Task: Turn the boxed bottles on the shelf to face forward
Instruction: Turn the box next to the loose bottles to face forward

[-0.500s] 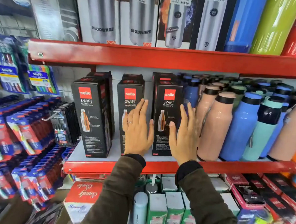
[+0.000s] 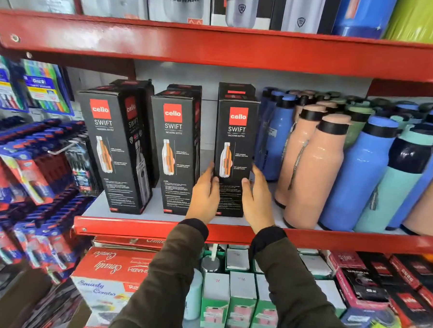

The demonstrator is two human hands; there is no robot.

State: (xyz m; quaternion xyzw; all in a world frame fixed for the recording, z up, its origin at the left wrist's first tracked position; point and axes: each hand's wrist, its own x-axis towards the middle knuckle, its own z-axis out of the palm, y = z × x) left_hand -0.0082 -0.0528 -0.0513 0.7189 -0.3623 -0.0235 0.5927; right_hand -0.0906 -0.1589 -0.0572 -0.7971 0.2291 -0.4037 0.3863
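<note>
Three black Cello Swift bottle boxes stand in a front row on the red-edged shelf (image 2: 142,226), with more boxes behind them. The left box (image 2: 111,148) is angled, showing its front and its right side. The middle box (image 2: 174,149) faces nearly forward. The right box (image 2: 235,139) faces forward. My left hand (image 2: 203,195) presses its lower left side and my right hand (image 2: 256,201) its lower right side, thumbs on the front face. The box's bottom is partly hidden by my hands.
Loose pink, blue and teal bottles (image 2: 317,174) crowd the shelf right beside the right box. Boxed steel flasks (image 2: 183,1) fill the upper shelf. Toothbrush packs (image 2: 22,168) hang at the left. Small cartons (image 2: 238,298) sit on the shelf below.
Both hands were held open in front of the middle and right boxes; now they clasp the right box from both sides. The camera has come closer to the shelf.
</note>
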